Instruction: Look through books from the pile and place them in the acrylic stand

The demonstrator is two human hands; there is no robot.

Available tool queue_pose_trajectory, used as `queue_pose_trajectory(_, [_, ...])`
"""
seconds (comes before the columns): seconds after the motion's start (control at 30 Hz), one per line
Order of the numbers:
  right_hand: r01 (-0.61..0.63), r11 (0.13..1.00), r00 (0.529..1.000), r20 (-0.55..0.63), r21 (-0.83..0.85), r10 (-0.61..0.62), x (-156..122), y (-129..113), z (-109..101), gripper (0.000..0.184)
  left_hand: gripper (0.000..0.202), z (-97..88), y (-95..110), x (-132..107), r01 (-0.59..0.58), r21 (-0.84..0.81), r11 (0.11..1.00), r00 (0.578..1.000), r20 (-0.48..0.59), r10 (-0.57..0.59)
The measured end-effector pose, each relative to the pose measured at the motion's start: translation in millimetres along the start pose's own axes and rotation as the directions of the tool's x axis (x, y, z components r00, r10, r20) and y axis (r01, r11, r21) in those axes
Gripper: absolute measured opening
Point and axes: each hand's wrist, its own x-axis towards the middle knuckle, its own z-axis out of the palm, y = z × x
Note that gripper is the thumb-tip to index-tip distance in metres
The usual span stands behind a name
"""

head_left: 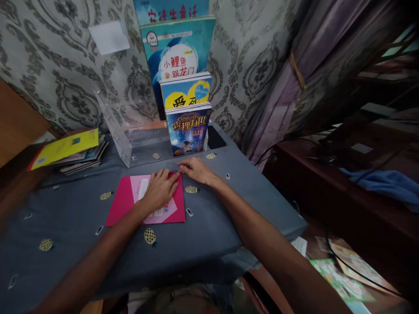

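A thin pink book [122,205] lies flat on the cloth-covered table. My left hand [159,189] rests palm down across the upper right of its cover, fingers stretched out, hiding part of the print. At the book's far right corner my right hand [196,170] is closed, thumb and fingertips pinched on the corner close to the left fingertips. Just behind my hands a clear acrylic rack [144,150] holds books in tiers. At its right front stands a dark blue book [189,133], with a yellow-and-blue book [170,90] behind it.
Farther back rise a teal book [178,39] and another blue book [140,5]. A stack of books with a yellow one [68,148] on top lies at the table's left. A black phone [216,137] lies right of the rack. A purple curtain [278,87] hangs at right.
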Motion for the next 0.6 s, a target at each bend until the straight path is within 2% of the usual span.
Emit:
queue_pose_trajectory(0.2, [0.016,0.998,1.0,0.013,-0.063,-0.015,-1,0,-2,0.031,0.04,8.5,-5,-1,-0.009,-0.065,0.998,0.999,-0.053,0.005])
queue_pose_trajectory(0.4, [0.089,0.97,0.994,0.076,-0.228,-0.074,-2,1,-1,0.029,0.037,13.1,-7,-1,-0.017,-0.084,0.996,0.994,-0.108,0.007])
queue_pose_trajectory(0.6, [0.086,0.942,0.991,0.123,-0.323,-0.049,-5,-4,-3,0.031,0.034,13.1,-7,-2,-0.094,-0.11,0.99,0.986,-0.146,0.078])
